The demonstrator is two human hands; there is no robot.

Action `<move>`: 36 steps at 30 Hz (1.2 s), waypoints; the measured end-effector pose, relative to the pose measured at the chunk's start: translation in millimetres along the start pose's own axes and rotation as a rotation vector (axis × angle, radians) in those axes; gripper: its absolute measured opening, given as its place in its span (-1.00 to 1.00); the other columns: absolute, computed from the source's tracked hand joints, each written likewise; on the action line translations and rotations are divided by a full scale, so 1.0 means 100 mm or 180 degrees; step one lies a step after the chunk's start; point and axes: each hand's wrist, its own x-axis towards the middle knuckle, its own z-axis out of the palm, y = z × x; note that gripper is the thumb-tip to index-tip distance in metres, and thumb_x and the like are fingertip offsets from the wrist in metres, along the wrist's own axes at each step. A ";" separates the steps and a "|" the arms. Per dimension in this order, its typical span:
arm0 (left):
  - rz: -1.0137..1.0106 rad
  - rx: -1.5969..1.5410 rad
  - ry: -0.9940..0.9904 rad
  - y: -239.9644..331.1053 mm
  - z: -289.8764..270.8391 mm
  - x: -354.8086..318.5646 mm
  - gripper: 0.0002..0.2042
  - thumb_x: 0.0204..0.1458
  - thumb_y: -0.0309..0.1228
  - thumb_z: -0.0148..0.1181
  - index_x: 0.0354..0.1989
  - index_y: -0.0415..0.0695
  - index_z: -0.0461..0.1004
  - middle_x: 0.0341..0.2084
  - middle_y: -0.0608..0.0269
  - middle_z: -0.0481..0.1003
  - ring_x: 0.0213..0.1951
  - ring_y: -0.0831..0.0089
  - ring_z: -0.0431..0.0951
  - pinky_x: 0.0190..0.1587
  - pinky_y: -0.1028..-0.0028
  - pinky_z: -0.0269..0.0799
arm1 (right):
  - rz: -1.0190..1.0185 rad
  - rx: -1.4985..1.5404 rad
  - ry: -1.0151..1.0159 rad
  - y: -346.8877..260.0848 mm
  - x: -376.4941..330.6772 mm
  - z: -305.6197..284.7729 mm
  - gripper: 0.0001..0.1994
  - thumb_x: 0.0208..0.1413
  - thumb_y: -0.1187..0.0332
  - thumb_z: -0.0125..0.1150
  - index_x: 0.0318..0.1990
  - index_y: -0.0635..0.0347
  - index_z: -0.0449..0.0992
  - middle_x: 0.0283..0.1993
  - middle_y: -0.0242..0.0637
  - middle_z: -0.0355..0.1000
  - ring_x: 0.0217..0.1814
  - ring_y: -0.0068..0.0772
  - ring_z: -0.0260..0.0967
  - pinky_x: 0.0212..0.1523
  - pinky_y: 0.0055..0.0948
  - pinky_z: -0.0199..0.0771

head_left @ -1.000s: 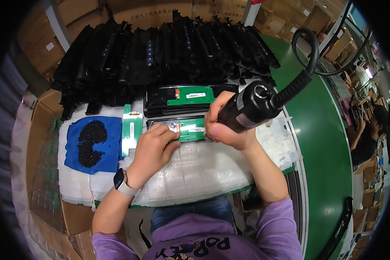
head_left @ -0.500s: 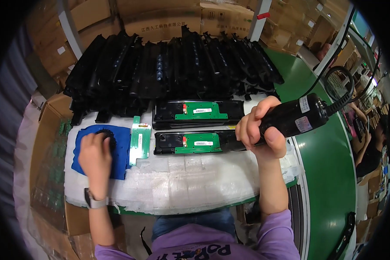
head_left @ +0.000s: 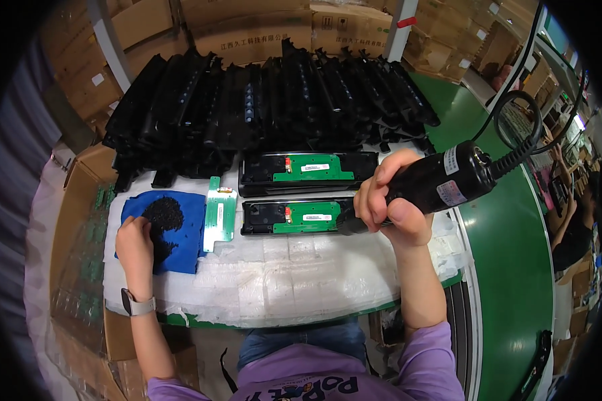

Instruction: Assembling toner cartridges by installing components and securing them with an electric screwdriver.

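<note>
My right hand (head_left: 398, 204) is wrapped around a black corded electric screwdriver (head_left: 451, 180). It lies at a slant, its nose end over the right part of the nearer black plastic housing (head_left: 255, 219). A green circuit board (head_left: 294, 226) with a white label sits in that housing. My left hand (head_left: 135, 250) has its fingers pinched together at the left edge of a pile of tiny black pieces, which look like screws (head_left: 164, 215). Whatever is between the fingertips is hidden. Under the pile is a blue cloth (head_left: 188, 230), with a loose green circuit board (head_left: 219, 217) to its right.
Behind the nearer housing lies another black housing (head_left: 255, 170) with a board in it. Stacked black housings (head_left: 261, 107) fill the back. A cardboard box (head_left: 87, 200) stands left of the padded table (head_left: 281, 274). The screwdriver's cord (head_left: 518, 157) rises at the right.
My left hand has shifted left, off the middle of the pile, and more black pieces show. The screwdriver and my right hand have moved slightly left.
</note>
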 end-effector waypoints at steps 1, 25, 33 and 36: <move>0.0007 -0.0003 -0.0005 0.00 0.02 -0.01 -0.96 -0.14 -0.59 0.13 -0.56 -0.28 0.47 -0.51 -0.01 0.42 -0.44 0.00 0.45 -0.39 0.22 0.36 | 0.0013 -0.0040 0.0012 -0.01 0.00 0.00 -0.61 -0.11 0.29 0.23 -0.20 0.27 0.21 -0.67 -0.38 0.21 -0.74 -0.53 0.17 -0.65 -0.54 0.20; -0.1577 -0.6385 -0.3181 1.72 0.21 0.01 -0.90 0.10 -0.49 0.00 -0.37 -0.26 0.39 -0.51 0.30 0.37 -0.50 0.65 0.27 -0.47 0.65 0.24 | -0.0147 0.0147 0.0904 0.00 0.09 0.10 -0.73 0.03 0.35 0.05 -0.20 0.33 0.20 -0.67 -0.30 0.22 -0.77 -0.51 0.14 -0.67 -0.51 0.22; -0.1055 -0.6406 -0.3899 1.79 0.11 -0.18 -0.84 0.14 -0.42 0.01 -0.24 -0.29 0.39 -0.40 0.31 0.41 -0.44 0.66 0.32 -0.32 0.64 0.31 | -0.0879 0.0778 0.0331 -0.09 0.04 0.09 -0.63 0.09 0.10 0.03 -0.13 0.20 0.23 -0.62 -0.40 0.23 -0.72 -0.52 0.17 -0.49 -0.37 0.33; -0.1095 -0.6248 -0.3961 1.77 0.08 -0.20 -0.82 0.15 -0.38 0.00 -0.25 -0.26 0.39 -0.40 0.34 0.41 -0.43 0.67 0.31 -0.32 0.65 0.30 | -0.0736 0.0759 0.0291 -0.06 0.03 0.15 -0.62 0.03 0.12 0.11 -0.15 0.17 0.21 -0.63 -0.39 0.25 -0.71 -0.50 0.19 -0.49 -0.40 0.33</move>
